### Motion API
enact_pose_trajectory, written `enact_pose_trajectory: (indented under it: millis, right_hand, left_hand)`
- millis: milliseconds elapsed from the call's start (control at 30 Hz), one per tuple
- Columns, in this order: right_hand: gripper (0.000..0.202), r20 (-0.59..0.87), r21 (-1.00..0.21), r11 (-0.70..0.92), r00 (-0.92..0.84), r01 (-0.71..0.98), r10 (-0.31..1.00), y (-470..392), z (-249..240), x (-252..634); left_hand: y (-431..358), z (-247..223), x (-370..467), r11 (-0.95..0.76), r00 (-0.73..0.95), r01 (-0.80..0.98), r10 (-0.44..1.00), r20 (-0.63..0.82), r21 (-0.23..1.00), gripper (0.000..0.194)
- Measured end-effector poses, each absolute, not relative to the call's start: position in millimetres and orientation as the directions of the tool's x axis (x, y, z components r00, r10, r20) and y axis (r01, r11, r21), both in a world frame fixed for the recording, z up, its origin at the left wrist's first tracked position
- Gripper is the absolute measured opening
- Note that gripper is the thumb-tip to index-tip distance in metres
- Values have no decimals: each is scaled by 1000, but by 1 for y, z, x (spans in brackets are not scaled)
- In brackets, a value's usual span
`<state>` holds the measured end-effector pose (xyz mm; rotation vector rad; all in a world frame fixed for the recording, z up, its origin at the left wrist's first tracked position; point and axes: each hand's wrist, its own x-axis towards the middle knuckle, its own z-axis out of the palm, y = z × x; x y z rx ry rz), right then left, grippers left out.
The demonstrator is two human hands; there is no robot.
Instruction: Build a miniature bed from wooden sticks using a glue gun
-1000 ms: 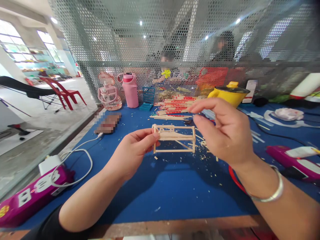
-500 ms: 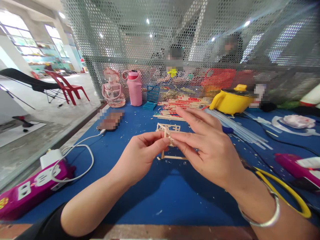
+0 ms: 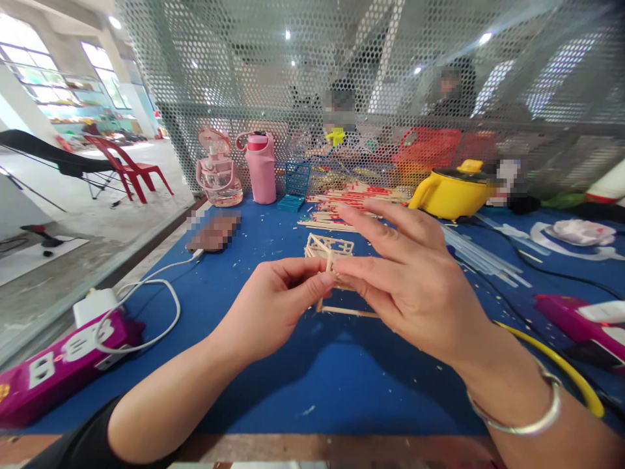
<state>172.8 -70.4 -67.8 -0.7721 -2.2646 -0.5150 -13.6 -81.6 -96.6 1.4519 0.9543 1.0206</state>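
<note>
A small frame of pale wooden sticks (image 3: pixel 349 312) stands on the blue table in front of me, partly hidden by my hands. My left hand (image 3: pixel 273 306) pinches it between thumb and index finger at an upright stick. On its right side, my right hand (image 3: pixel 415 280) has thumb and index finger closed on the frame, with the other fingers raised and spread. The fingertips of both hands nearly meet. Behind the frame lies a pile of wooden sticks (image 3: pixel 336 218), many with red parts.
Pink bottles (image 3: pixel 262 170), a blue stand (image 3: pixel 294 187) and a yellow pot (image 3: pixel 452 195) line the mesh screen. A phone (image 3: pixel 215 232) and purple power strip (image 3: pixel 68 361) are at left. Clear sticks (image 3: pixel 488 257) lie at right. People sit beyond the mesh.
The raised fingers of my right hand have spread a little wider. The upright stick between my fingertips has shifted slightly right and tilts a bit more. The view has moved slightly.
</note>
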Motion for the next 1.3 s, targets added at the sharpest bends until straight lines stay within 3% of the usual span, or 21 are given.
enact_pose_trajectory:
  millis: [333, 533, 767, 1300]
  right_hand:
    - [11, 680, 121, 792, -631, 598, 373, -70, -69, 172]
    - [5, 722, 32, 729, -520, 684, 457, -72, -69, 172]
    - [10, 728, -8, 634, -430, 773, 534, -79, -72, 162]
    - [13, 702, -132, 513, -286, 848, 653, -79, -86, 151]
  left_hand:
    - [-82, -98, -10, -97, 324, -46, 940, 107, 994, 28]
    - [-82, -102, -7, -39, 347, -191, 932, 104, 981, 32]
    - [-83, -109, 1, 7, 286, -230, 956, 60, 973, 34]
    - [-81, -115, 6, -64, 150, -125, 985, 83, 990, 32]
